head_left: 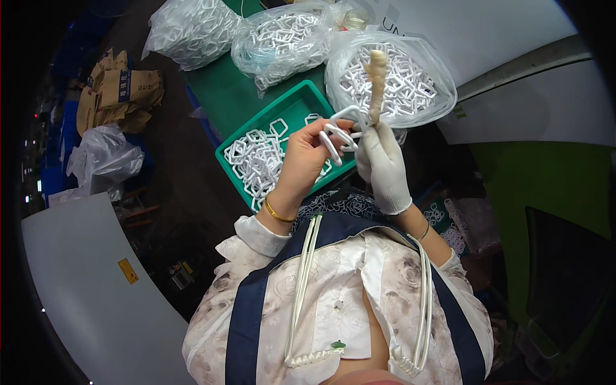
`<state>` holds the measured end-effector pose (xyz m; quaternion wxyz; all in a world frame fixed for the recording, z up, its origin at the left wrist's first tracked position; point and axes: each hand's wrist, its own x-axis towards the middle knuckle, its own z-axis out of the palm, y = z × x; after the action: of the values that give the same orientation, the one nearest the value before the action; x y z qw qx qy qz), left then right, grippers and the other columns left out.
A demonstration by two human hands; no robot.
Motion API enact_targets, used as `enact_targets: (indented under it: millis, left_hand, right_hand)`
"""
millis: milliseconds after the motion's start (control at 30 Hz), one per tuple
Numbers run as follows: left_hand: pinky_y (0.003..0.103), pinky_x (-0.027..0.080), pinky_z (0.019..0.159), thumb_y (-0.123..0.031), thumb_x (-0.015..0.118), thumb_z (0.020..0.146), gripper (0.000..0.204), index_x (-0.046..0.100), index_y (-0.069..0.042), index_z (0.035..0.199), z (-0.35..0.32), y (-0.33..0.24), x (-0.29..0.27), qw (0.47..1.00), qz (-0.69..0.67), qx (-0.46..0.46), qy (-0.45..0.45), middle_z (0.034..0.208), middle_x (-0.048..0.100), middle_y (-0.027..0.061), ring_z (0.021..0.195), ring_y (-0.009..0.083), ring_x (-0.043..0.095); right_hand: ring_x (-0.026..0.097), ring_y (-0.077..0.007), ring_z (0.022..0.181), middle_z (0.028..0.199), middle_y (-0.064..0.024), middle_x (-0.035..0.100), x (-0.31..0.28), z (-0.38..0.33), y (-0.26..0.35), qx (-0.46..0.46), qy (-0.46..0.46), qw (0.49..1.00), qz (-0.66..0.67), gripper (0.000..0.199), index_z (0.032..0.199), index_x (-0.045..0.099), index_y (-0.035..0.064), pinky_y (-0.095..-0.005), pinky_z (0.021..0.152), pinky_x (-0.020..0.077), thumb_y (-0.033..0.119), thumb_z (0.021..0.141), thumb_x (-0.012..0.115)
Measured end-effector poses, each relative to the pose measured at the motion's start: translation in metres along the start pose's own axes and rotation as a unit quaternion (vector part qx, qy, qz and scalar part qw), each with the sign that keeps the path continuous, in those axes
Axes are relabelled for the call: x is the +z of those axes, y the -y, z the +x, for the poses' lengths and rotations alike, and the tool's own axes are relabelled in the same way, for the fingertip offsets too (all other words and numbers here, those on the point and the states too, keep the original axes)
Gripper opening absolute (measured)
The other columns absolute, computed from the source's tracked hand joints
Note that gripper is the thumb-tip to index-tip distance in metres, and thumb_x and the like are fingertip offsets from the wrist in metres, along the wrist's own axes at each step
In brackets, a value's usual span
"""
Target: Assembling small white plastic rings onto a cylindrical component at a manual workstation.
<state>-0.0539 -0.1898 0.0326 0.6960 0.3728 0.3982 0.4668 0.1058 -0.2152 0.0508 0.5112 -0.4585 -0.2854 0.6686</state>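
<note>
My left hand [299, 160] is bare, with a gold bangle at the wrist, and its fingers are closed on a few white plastic links [334, 136], rounded frame shapes. Beside it, my right hand [387, 168] wears a white glove. It grips a tool with a lumpy, cream-coloured wrapped handle [377, 83] that points up and away from me; its working end is hidden by the fingers. The links and the tool meet between my two hands. Below them stands a green tray [305, 96], its left part heaped with white links [255, 160].
At the back are a bulging clear bag [191, 32] of white links, an open bag [282, 35] and another open bag [401, 77] behind my right hand. A glass jar [355, 19] stands between bags. Brown paper sacks [122, 86] lie at far left. A pale panel [102, 282] is lower left.
</note>
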Motion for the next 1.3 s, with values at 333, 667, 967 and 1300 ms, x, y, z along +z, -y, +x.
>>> enact_targets:
  millis: [333, 667, 967, 1300]
  left_hand:
    - [0.025, 0.053, 0.065, 0.005, 0.064, 0.083, 0.033, 0.075, -0.002, 0.114, 0.003, -0.005, -0.021, 0.95, 0.289, 0.1, -0.056, 0.091, 0.065, 0.0052, 0.076, 0.0115, 0.062]
    - [0.045, 0.054, 0.083, -0.013, 0.066, 0.081, 0.027, 0.072, -0.007, 0.106, 0.046, 0.081, -0.144, 0.8, 0.594, -0.047, 0.072, 0.104, 0.071, 0.0203, 0.097, 0.0383, 0.068]
    - [0.048, 0.054, 0.079, -0.017, 0.068, 0.084, 0.032, 0.066, -0.011, 0.115, 0.082, 0.132, -0.124, 0.791, 0.608, -0.008, -0.06, 0.094, 0.071, 0.0178, 0.092, 0.0384, 0.068]
    - [0.046, 0.054, 0.081, -0.008, 0.064, 0.082, 0.022, 0.064, -0.007, 0.103, 0.119, 0.156, -0.142, 0.698, 0.699, 0.133, -0.083, 0.091, 0.065, 0.0153, 0.093, 0.0371, 0.066]
  right_hand:
    - [0.07, -0.0368, 0.077, 0.083, -0.0203, 0.068, -0.039, 0.008, 0.008, -0.08, -0.066, 0.83, -0.548, 0.022, 0.105, 0.063, 0.0025, -0.0426, 0.066, 0.0516, 0.021, 0.106, 0.051]
    - [0.06, -0.0173, 0.07, 0.079, -0.0118, 0.064, -0.055, 0.005, 0.003, -0.104, -0.062, 0.876, -0.467, 0.027, 0.105, 0.064, -0.0017, -0.032, 0.068, 0.0476, 0.019, 0.107, 0.047]
    - [0.062, -0.0267, 0.071, 0.078, -0.0157, 0.062, -0.061, 0.002, -0.006, -0.103, -0.063, 0.881, -0.457, 0.025, 0.102, 0.063, -0.0002, -0.0364, 0.066, 0.0484, 0.021, 0.106, 0.049]
    - [0.065, -0.0401, 0.074, 0.079, -0.0225, 0.063, -0.059, 0.0, -0.005, -0.115, -0.064, 0.882, -0.453, 0.026, 0.1, 0.063, 0.0012, -0.0422, 0.066, 0.0485, 0.023, 0.106, 0.05]
